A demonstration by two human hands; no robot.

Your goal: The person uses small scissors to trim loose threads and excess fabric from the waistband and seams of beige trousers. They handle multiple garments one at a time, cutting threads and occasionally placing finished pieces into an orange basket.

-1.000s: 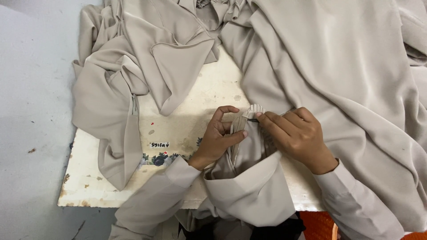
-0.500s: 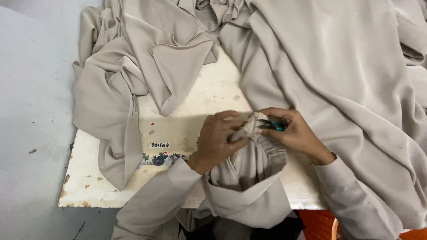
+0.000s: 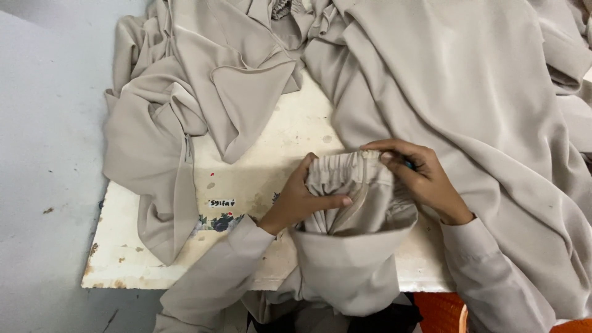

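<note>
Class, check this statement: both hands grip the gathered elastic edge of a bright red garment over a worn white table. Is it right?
Not quite: the head view shows a beige garment, not red. The left hand and right hand do grip its gathered elastic edge over the worn white table.

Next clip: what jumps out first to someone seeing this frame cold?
Beige cloth heaped over most of a worn white table, spilling off its right side. At the near edge, the left hand and right hand pinch a gathered elastic band between them. A blue-green tool shows in the right hand, mostly hidden.
</note>
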